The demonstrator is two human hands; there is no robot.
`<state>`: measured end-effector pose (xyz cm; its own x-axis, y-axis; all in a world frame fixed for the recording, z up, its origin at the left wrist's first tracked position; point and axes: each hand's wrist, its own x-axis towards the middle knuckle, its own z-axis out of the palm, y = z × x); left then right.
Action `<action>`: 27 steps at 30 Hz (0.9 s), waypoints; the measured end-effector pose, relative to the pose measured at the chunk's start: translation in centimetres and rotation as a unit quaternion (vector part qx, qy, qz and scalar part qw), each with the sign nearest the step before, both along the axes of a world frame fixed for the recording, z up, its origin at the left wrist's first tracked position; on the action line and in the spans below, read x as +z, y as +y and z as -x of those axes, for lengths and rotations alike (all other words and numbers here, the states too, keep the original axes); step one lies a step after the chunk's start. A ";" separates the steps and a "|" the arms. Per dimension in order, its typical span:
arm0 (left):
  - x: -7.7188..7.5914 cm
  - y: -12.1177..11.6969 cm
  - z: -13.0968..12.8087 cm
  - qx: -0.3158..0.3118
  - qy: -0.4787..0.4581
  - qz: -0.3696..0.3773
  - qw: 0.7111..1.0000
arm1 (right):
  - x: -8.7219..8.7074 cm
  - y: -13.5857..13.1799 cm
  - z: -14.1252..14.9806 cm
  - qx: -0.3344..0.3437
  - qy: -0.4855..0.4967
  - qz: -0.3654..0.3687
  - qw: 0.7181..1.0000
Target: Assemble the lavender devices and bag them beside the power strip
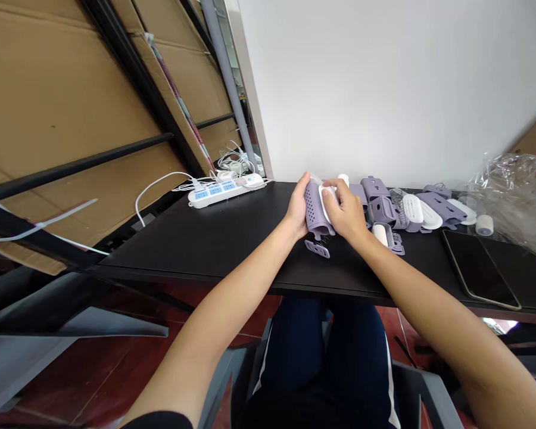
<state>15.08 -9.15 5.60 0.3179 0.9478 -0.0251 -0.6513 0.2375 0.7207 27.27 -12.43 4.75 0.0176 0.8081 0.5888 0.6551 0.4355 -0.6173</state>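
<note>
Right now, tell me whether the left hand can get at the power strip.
Probably yes. The left hand is gripping a purple perforated plastic piece and would have to let go first, but only bare black desk appears to lie between it and the power strip.

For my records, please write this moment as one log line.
left hand: grips perforated lilac plastic casing | right hand: holds white plastic piece against it | surface: black desk
</note>
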 end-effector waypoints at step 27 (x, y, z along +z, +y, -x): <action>-1.4 4.9 4.4 0.148 -0.041 0.128 0.980 | 5.2 -4.1 -7.9 0.251 0.121 0.142 0.950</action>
